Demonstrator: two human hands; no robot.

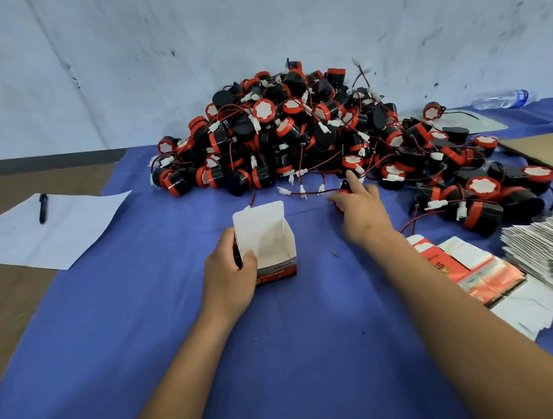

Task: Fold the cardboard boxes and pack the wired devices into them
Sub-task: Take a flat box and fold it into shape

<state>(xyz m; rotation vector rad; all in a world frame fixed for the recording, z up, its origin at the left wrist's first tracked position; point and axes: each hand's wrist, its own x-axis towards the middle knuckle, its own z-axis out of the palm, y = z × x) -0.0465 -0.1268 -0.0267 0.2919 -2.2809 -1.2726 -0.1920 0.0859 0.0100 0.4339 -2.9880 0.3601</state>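
While the left hand [231, 267] grips the open box [267, 243] upright on the blue cloth [137, 314], thumb on its near wall, the right hand [360, 210] should close fully round one device [344, 193] at the near edge of the pile [304, 131], index finger now extended and the other fingers curled about it, and gather its wire before lifting so that neighbouring leads do not drag along. Each device is a black cylinder with a red band, a white face and a thin red-and-black lead ending in a white plug; the box is white inside, red-printed outside, its top flap raised.
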